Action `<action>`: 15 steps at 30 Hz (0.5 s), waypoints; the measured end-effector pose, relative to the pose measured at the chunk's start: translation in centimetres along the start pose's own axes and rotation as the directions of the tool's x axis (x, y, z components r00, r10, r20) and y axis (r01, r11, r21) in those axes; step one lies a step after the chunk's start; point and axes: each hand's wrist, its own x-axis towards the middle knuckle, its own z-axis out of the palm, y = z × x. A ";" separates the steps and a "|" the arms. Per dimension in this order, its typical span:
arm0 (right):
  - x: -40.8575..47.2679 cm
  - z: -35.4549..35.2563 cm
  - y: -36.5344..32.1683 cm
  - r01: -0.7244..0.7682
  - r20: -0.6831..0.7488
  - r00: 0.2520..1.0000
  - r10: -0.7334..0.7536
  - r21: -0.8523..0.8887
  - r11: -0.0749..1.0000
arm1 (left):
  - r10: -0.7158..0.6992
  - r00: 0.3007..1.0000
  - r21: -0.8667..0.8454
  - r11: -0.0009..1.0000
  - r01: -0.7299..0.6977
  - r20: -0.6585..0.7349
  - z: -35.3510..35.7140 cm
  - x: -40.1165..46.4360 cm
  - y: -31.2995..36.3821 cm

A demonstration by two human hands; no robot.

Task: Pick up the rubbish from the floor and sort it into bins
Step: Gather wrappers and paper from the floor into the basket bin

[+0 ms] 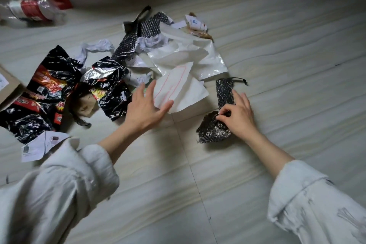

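Sleeves (59,190) first, white and rolled up, right at the bottom of the shot, one on each arm. Floor (277,65) is pale with a wavy grain, and the rubbish is spread across the middle and left of it.

Biggest piece is the white plastic bag (190,59) in the middle, with a sheet of paper (176,85) with red lines lying on top. Left of that are crumpled black wrappers (49,93) with red print, shiny silver on the inside. A black mesh strip (138,33) runs up behind the bag. Cardboard box (8,87) pokes in at the left edge, a crushed bottle (31,11) lies far top left, and a few tissues (99,47) sit between the wrappers and the strip.

Left hand (144,109) hovers flat over the paper's edge, fingers spread apart, gripping nothing. Right hand (237,113) is down on a second mesh piece (219,117) off to the right, thumb and fingertips pinching it near its middle.
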 end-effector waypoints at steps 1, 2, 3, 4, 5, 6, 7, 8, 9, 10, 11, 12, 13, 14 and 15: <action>0.6 0.1 0.2 -0.034 0.045 0.998 0.033 0.017 0.999 | 0.012 0.998 0.043 0.999 -0.015 0.059 0.4 0.8 0.5; 1.0 0.4 0.3 -0.059 0.067 0.996 0.058 0.020 0.998 | 0.035 0.992 0.101 0.994 -0.047 0.117 0.8 1.5 0.9; 1.1 0.8 0.5 -0.077 0.075 0.994 0.076 0.013 0.997 | 0.055 0.982 0.163 0.983 -0.084 0.178 1.4 1.8 1.1; 1.0 1.2 0.6 -0.083 0.069 0.994 0.083 -0.004 0.997 | 0.065 0.969 0.225 0.967 -0.120 0.238 2.0 2.0 1.1; 0.8 1.7 0.8 -0.077 0.049 0.996 0.077 -0.015 0.997 | 0.068 0.956 0.294 0.943 -0.155 0.286 2.6 1.7 1.0; 0.6 2.2 0.9 -0.066 0.021 0.998 0.067 -0.015 0.998 | 0.077 0.947 0.364 0.911 -0.194 0.312 3.2 1.3 0.9; 0.3 2.5 1.0 -0.057 -0.001 0.998 0.057 0.000 0.998 | 0.091 0.944 0.428 0.874 -0.229 0.318 3.6 0.7 0.8; 0.0 2.8 1.0 -0.048 -0.017 0.999 0.048 0.014 0.999 | 0.115 0.946 0.466 0.848 -0.252 0.302 3.9 0.0 0.7; -0.4 3.0 1.1 -0.040 -0.024 0.999 0.040 0.021 0.999 | 0.144 0.952 0.475 0.840 -0.262 0.271 4.1 -0.7 0.7; -0.9 3.0 1.2 -0.036 -0.018 0.999 0.037 0.018 0.999 | 0.173 0.955 0.465 0.843 -0.270 0.239 4.2 -1.3 0.7; -1.3 3.0 1.3 -0.034 -0.005 0.999 0.034 0.009 0.999 | 0.203 0.953 0.458 0.841 -0.287 0.225 4.3 -1.9 0.7; -1.8 2.9 1.5 -0.029 0.003 1.000 0.029 -0.001 1.000 | 0.226 0.948 0.461 0.832 -0.308 0.225 4.3 -2.4 0.7; -2.3 2.7 1.6 -0.025 0.012 1.000 0.025 -0.011 1.000 | 0.231 0.943 0.462 0.827 -0.320 0.239 4.5 -2.9 0.5; -2.8 2.5 1.9 -0.023 0.015 1.000 0.023 -0.013 1.000 | 0.230 0.942 0.456 0.830 -0.321 0.245 4.7 -3.3 0.3; -3.1 2.4 2.1 -0.033 0.019 0.999 0.033 -0.004 0.999 | 0.236 0.944 0.461 0.828 -0.320 0.231 4.8 -3.7 0.0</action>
